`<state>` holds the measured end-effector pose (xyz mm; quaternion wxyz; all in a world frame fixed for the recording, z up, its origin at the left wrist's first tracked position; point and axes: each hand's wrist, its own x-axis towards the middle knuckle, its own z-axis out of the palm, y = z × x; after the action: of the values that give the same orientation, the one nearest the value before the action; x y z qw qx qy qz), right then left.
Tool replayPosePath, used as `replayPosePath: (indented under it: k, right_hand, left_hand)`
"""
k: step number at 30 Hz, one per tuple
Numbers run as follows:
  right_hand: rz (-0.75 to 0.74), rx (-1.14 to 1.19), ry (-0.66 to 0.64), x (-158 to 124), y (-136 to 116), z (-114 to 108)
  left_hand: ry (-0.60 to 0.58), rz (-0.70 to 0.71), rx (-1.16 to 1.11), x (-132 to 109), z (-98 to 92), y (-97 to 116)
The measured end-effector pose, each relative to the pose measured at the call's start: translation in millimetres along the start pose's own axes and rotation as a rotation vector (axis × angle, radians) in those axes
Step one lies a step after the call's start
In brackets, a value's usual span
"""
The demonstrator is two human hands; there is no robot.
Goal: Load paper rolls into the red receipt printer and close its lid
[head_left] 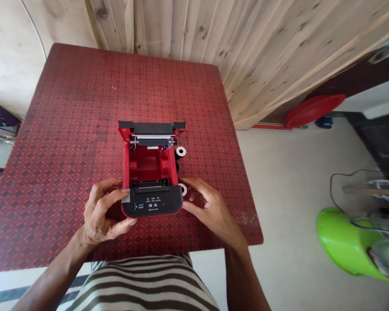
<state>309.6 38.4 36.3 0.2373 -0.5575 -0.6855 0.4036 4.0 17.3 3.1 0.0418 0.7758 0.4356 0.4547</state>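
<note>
Two grips, left hand and right hand, clasp a red receipt printer between them.

We record a receipt printer at the middle of the bench, its lid open behind it. Two paper rolls lie along its right side, the nearer just beside the right hand. The left hand is at the printer's front left corner. A plank wall stands behind the bench; a plastic basin sits on the floor to the right.
</note>
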Motion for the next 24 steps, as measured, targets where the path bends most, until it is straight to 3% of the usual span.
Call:
replayPosePath:
  k: [3,5,8,11,14,19,20,22,24]
  right_hand:
    - [-0.015,0.024,0.065,2,3,20]
    - [0.001,0.074,0.095,0,6,20]
    - [0.036,0.239,0.169,-12,2,0]
    - [-0.061,0.383,0.201,-24,-21,-28]
    - [-0.198,0.434,-0.012,-21,-56,-44]
    - [-0.416,0.443,-0.612,6,-95,-44]
    - [-0.449,0.379,-0.677,12,-98,-43]
    - [-0.433,0.154,-0.626,22,-101,-39]
    - [-0.363,-0.1,-0.413,31,-102,-32]
  left_hand:
    - [0.0,0.013,0.001,1,-0.2,0]
    - [-0.001,0.009,-0.004,1,-0.3,0]
    - [-0.006,0.009,-0.012,0,-0.5,1]
    - [-0.01,0.01,-0.007,-1,-0.9,1]
    - [-0.009,0.003,-0.005,-2,-1.2,1]
    - [-0.023,-0.013,-0.02,-4,-1.7,2]
    - [-0.027,-0.015,-0.025,-4,-1.9,2]
    - [-0.037,-0.017,-0.031,-5,-2.3,2]
    - [-0.037,-0.017,-0.03,-5,-2.5,2]
